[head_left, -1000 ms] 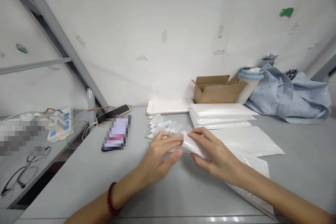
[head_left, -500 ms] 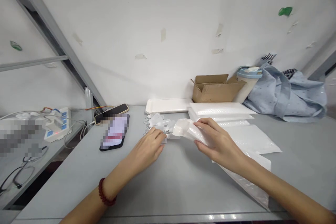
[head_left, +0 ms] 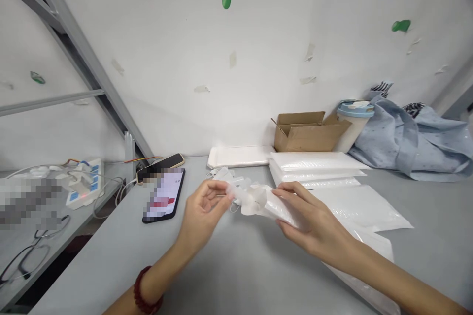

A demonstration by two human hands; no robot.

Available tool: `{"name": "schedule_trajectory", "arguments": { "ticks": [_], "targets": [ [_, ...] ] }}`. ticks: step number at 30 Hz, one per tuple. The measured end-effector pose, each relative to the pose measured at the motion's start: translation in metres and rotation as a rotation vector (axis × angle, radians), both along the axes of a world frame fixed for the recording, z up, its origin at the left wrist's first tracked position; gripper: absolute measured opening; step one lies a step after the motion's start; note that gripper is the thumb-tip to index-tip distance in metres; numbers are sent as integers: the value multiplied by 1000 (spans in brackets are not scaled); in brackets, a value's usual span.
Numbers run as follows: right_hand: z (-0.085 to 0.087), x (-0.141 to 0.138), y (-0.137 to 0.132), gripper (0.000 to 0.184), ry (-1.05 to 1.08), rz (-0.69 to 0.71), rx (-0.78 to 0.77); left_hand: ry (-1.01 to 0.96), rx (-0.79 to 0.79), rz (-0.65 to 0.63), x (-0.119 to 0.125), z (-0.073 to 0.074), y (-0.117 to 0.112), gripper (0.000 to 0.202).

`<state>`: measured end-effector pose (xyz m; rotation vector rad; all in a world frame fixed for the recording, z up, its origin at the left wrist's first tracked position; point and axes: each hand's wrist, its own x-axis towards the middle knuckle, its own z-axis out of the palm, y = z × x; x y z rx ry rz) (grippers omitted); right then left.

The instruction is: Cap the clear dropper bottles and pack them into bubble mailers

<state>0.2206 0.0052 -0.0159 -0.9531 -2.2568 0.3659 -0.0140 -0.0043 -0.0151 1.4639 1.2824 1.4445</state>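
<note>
My right hand (head_left: 318,224) grips a white bubble mailer (head_left: 278,205) by its sides, its mouth squeezed open toward the left. Between the thumb and fingers of my left hand (head_left: 203,214) is a small translucent plastic piece (head_left: 236,193), at the mailer's mouth. How much of it is inside the mailer I cannot tell. Behind my left fingers lies a pile of similar white and clear pieces (head_left: 222,174), partly hidden. More white bubble mailers (head_left: 364,204) are spread on the table to the right, some beneath my right forearm.
Two phones lie at the left, one dark (head_left: 160,167) and one with a lit screen (head_left: 168,194). Along the wall stand a flat white packet (head_left: 242,156), an open cardboard box (head_left: 308,137), a lidded cup (head_left: 353,125) and a blue cloth bag (head_left: 417,145). A power strip (head_left: 86,187) sits far left.
My left hand has lifted from the pile with a plastic piece and brought it to the mailer's mouth. The mailer has tilted and opened wider. The camera view has shifted slightly.
</note>
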Motion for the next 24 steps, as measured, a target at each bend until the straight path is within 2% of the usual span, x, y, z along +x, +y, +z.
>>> {"name": "schedule_trajectory", "arguments": {
  "ticks": [4, 7, 13, 19, 24],
  "targets": [
    [2, -2, -2, 44, 16, 14, -32, 37, -56, -79, 13, -10, -1, 15],
    [1, -4, -2, 43, 27, 9, -65, 191, 40, -74, 15, -14, 0, 13],
    [2, -6, -1, 38, 47, -28, -146, 433, 214, -118, 15, -16, -3, 23],
    [1, -5, -3, 33, 40, -19, -171, 550, 171, -149, 17, -17, -6, 33],
    [0, -6, -4, 34, 58, -6, -155, 599, 127, -144, 20, -16, -9, 28]
  ]
}}
